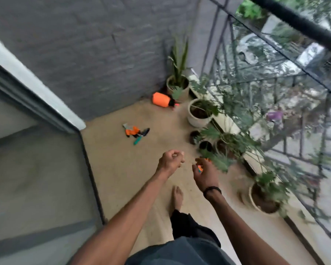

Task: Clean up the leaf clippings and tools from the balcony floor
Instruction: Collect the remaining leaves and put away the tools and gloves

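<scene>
Head view, looking down a narrow balcony floor (122,169) from a standing person, everything softened by motion blur. Both arms reach forward at waist height. The left hand (170,159) has its fingers curled in; whether it pinches something small is too blurred to tell. The right hand (204,174), with a dark band at the wrist, curls its fingers around a small orange object (200,168) that cannot be identified.

Ahead on the floor, well apart from the hands, lies a small heap of tools (135,133): something orange and grey, with a teal-handled tool beside it. Farther on, an orange spray bottle (161,100) lies on its side in the corner, just beside a potted plant (178,85). No leaf clippings can be made out.

The likely next step is gathering that heap. It would go best by stepping close and crouching, then lifting the teal tool by its handle, with the other hand kept free for the rest.

Open floor runs down the middle. A glass door (36,169) bounds the left side; a row of pots (199,115) and overhanging leaves line the railing (294,22) on the right, so keep left.
</scene>
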Tool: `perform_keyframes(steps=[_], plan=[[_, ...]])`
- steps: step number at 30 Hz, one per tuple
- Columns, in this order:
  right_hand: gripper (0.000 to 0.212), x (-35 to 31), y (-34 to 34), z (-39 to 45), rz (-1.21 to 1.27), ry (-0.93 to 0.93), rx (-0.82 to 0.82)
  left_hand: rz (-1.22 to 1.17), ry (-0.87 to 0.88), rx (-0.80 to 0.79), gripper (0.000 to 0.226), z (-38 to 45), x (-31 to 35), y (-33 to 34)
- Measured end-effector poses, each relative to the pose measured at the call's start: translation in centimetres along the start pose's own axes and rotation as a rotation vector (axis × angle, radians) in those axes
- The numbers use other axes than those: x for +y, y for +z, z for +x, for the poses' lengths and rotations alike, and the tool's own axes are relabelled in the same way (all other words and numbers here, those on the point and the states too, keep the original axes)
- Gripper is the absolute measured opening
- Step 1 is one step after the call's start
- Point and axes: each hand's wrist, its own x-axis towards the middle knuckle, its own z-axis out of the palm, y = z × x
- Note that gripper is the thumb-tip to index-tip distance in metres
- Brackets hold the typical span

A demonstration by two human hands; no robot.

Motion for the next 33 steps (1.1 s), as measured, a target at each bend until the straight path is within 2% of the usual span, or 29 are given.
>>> perform_keyframes(steps=[8,13,23,27,29,32,33], plan=[[0.026,-6.2,5.5,12.7,-0.073,-0.017,-0.171,-0.063,-0.201,0.137,0.012,12.0,2.2,-5.6],[0.025,-9.5,8.4,20.8,-0.105,-0.009,-0.263,-0.127,-0.247,0.195,0.01,18.4,3.9,-8.6],[0.025,-19.5,14.5,37.8,-0.037,0.194,-0.277,-0.11,-0.311,0.135,0.005,39.2,9.9,-15.2],[0.023,-23.1,17.0,45.4,0.025,0.281,-0.263,-0.091,-0.33,0.091,0.021,46.6,14.5,-17.8],[0.025,-24.1,18.3,49.7,0.1,0.333,-0.255,-0.069,-0.354,0.098,0.012,50.4,16.4,-18.7],[0.016,-24.3,20.3,56.1,0.127,0.387,-0.277,-0.007,-0.395,0.073,0.023,56.3,17.2,-19.2],[0.012,-24.3,20.9,58.2,0.107,0.384,-0.287,0.002,-0.406,0.064,0.02,58.3,17.6,-19.2]])
